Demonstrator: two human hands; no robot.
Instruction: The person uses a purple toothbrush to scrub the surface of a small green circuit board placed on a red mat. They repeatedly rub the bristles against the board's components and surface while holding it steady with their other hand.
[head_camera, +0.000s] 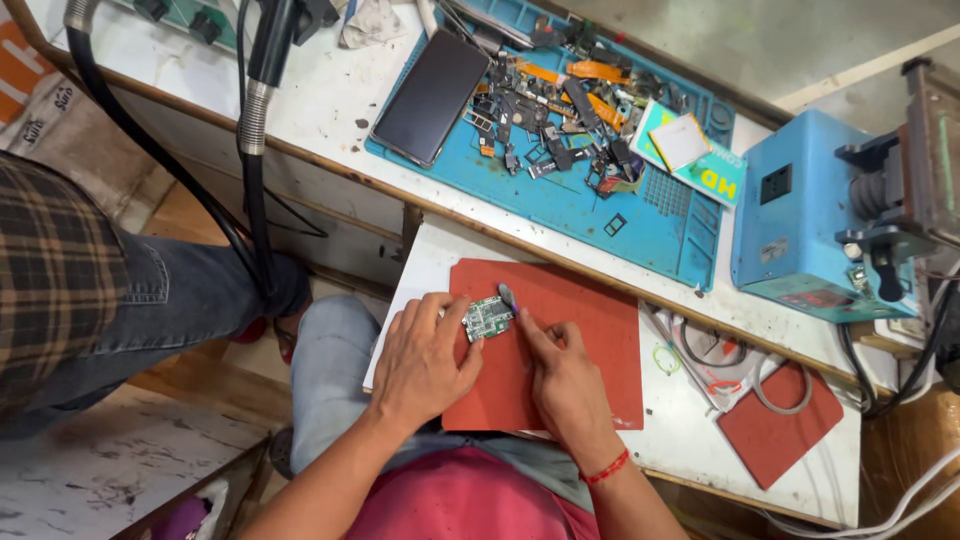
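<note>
— pinning that small green circuit board (488, 318) flat, is it? the left hand (425, 358) has its fingers curled round the board's near edge, thumb and fingertips closed on it so it can't skate about on the red mat (590, 340).

— looks that way. and the right hand (562, 375), just beside the left, is pinched shut on a thin tool (507, 296), its tip standing at the board's far corner. held like a pen, i'd guess for fine control.

— the mat sits right under both hands, on a white pull-out shelf (425, 262). probably there to keep the board from sliding.

— out to the right of the right hand there's a second, smaller red mat (775, 425), with loose cables (720, 365) lying between the two.

— further off, beyond the hands, a blue work mat (590, 200) on the bench. a dark phone (430, 97) lies flat on it, and next to that a heap of small dark parts and orange flex strips (570, 110), corralled on the mat rather than scattered.

— any packets?

— a flat teal packet with yellow lettering (715, 175) at the mat's right end, a small white square card (680, 140) lying on top. then a blue box-shaped machine (800, 215) far right, with a small pale sticker on its side.

— and far left of the left hand, someone else's leg in dark jeans (150, 300).
</note>
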